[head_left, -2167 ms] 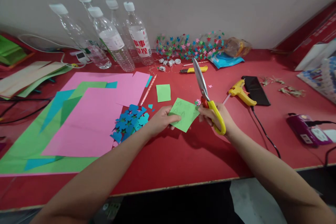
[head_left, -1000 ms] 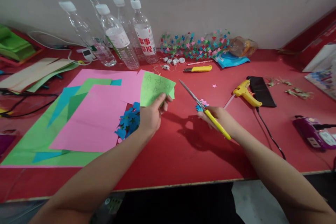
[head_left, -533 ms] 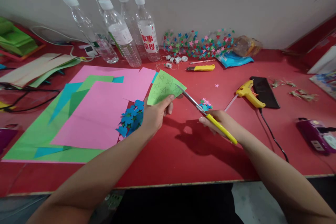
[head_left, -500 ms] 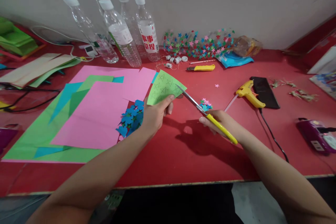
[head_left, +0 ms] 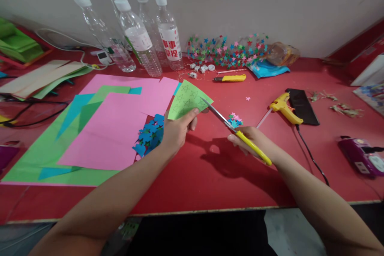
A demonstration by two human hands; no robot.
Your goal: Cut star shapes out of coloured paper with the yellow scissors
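Note:
My left hand (head_left: 180, 130) pinches the lower edge of a green paper (head_left: 186, 99) that has several star outlines drawn on it. My right hand (head_left: 252, 140) is wrapped round the yellow handles of the scissors (head_left: 223, 119), whose tips touch or overlap the paper's right part. Blue paper scraps (head_left: 151, 133) with star-shaped holes lie beside my left hand. Beyond my right hand is a small pile of pink and blue stars (head_left: 235, 120), and a single pink star (head_left: 248, 99) lies farther back.
Coloured sheets (head_left: 105, 136) cover the left side of the red table (head_left: 192, 192). Plastic bottles (head_left: 141, 44) stand at the back, near a yellow cutter (head_left: 234, 78). To the right are a yellow glue gun (head_left: 283, 108), a phone (head_left: 303, 106) and a purple power socket (head_left: 361, 156).

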